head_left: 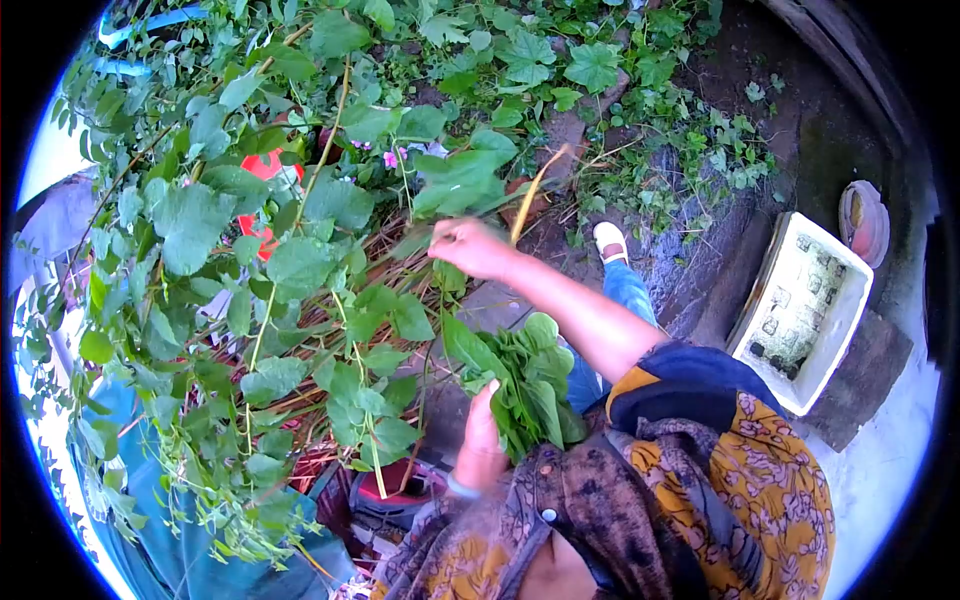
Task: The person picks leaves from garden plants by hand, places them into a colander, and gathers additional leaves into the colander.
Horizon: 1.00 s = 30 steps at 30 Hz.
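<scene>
A thick bunch of green leaves (530, 385) is gripped in my left hand (482, 430), close in front of my body, with the thumb lying over the stems. My right hand (470, 248) reaches out among the climbing plant (290, 265), its fingers curled together. A large leaf (458, 185) just above those fingers is smeared by motion. Whatever the right fingers hold, if anything, is too blurred to make out. Long vines with broad leaves hang down to the left of both hands.
A white rectangular tub (848, 300) with a dirty inside stands at the right, beside a round stone-like object (864, 222). My shoe (609, 241) is on the ground nearby. A dry yellow stalk (530, 205) sticks up by my right forearm. Teal sheeting (190, 530) lies lower left.
</scene>
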Each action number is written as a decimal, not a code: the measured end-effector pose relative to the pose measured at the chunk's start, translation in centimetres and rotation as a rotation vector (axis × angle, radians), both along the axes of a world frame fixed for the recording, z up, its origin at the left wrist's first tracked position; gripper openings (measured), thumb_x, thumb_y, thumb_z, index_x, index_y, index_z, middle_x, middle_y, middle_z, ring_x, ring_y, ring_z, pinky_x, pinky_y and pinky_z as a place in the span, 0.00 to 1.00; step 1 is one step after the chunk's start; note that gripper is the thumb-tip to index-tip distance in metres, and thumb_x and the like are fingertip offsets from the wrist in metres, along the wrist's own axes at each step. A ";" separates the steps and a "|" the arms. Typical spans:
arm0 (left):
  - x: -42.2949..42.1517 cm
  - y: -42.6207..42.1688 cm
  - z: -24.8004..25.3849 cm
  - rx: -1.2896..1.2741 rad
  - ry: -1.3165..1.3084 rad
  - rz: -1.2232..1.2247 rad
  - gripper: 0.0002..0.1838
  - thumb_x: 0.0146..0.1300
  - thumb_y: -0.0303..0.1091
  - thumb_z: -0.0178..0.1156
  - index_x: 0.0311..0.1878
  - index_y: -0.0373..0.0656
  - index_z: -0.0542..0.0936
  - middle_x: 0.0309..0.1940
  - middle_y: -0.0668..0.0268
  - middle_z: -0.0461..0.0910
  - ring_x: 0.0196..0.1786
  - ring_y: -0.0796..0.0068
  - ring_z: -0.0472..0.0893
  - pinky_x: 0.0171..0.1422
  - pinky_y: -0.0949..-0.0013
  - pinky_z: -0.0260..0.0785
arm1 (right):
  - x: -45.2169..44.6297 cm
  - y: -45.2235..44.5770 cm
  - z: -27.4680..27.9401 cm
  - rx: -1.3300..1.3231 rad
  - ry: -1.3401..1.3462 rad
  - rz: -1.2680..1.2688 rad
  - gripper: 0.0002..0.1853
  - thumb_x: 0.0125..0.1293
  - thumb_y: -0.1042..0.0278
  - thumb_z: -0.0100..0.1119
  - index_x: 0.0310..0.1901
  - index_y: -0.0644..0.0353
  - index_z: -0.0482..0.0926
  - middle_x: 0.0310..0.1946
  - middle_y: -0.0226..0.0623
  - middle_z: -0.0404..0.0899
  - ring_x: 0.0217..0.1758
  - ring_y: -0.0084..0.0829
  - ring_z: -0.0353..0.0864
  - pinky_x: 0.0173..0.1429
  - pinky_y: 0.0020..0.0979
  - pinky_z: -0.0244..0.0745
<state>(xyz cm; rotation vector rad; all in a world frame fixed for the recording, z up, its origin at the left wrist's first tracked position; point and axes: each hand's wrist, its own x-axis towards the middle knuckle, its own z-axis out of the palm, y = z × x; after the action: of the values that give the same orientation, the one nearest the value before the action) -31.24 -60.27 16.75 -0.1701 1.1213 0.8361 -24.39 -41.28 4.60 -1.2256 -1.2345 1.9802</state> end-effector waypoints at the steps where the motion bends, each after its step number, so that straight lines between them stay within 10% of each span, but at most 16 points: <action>1: -0.7 -0.2 0.5 0.008 -0.017 0.000 0.27 0.63 0.44 0.51 0.57 0.32 0.68 0.50 0.55 0.75 0.50 0.62 0.77 0.57 0.60 0.69 | -1.2 -0.7 -0.3 0.135 0.022 0.002 0.07 0.55 0.66 0.57 0.32 0.59 0.78 0.26 0.33 0.78 0.32 0.26 0.75 0.40 0.29 0.69; 3: -0.7 -0.2 0.3 0.002 -0.047 0.010 0.26 0.63 0.44 0.52 0.57 0.32 0.68 0.50 0.55 0.75 0.49 0.62 0.77 0.57 0.60 0.69 | -1.3 -0.9 -0.8 0.410 0.030 -0.007 0.06 0.55 0.67 0.57 0.29 0.60 0.76 0.24 0.32 0.79 0.33 0.23 0.78 0.37 0.29 0.71; 8: -1.6 -0.4 -0.3 -0.014 -0.069 0.038 0.26 0.62 0.43 0.52 0.56 0.33 0.69 0.50 0.54 0.75 0.49 0.60 0.77 0.56 0.59 0.70 | -0.4 -0.6 -4.0 -0.290 0.459 -0.386 0.05 0.63 0.78 0.47 0.38 0.61 0.74 0.32 0.37 0.80 0.34 0.30 0.81 0.41 0.31 0.74; 10: -1.5 -0.4 -0.7 -0.041 -0.055 0.038 0.26 0.61 0.44 0.53 0.56 0.34 0.69 0.50 0.53 0.75 0.49 0.56 0.77 0.56 0.56 0.70 | 1.2 -0.1 -5.2 -0.432 0.244 -0.471 0.06 0.63 0.78 0.46 0.38 0.61 0.74 0.29 0.35 0.78 0.30 0.28 0.79 0.36 0.29 0.74; 18: -2.5 -0.9 -0.3 -0.059 -0.015 0.051 0.26 0.62 0.46 0.51 0.56 0.34 0.70 0.50 0.53 0.75 0.50 0.56 0.76 0.57 0.56 0.69 | 2.4 6.1 -10.5 0.420 -0.237 -0.838 0.04 0.60 0.68 0.53 0.35 0.57 0.75 0.24 0.33 0.77 0.29 0.27 0.76 0.36 0.29 0.73; 24: -2.2 -0.5 0.4 -0.071 0.029 0.079 0.24 0.62 0.44 0.53 0.54 0.34 0.70 0.46 0.57 0.77 0.46 0.62 0.78 0.52 0.60 0.72 | -0.4 12.7 -4.3 0.394 -0.827 0.267 0.16 0.58 0.56 0.55 0.41 0.58 0.77 0.43 0.44 0.79 0.46 0.41 0.79 0.49 0.41 0.74; 30: -2.3 -0.9 0.6 -0.084 0.061 0.117 0.22 0.61 0.45 0.54 0.50 0.36 0.73 0.41 0.59 0.79 0.42 0.65 0.79 0.48 0.64 0.73 | -1.0 10.0 -9.4 0.574 -0.831 0.285 0.14 0.50 0.59 0.59 0.32 0.62 0.80 0.32 0.51 0.80 0.38 0.49 0.81 0.42 0.44 0.77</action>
<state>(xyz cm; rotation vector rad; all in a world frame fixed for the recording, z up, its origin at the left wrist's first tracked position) -33.52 -61.17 17.32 -0.2843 1.2140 0.9036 -25.35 -31.31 -4.81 -1.6582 -2.2752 1.0911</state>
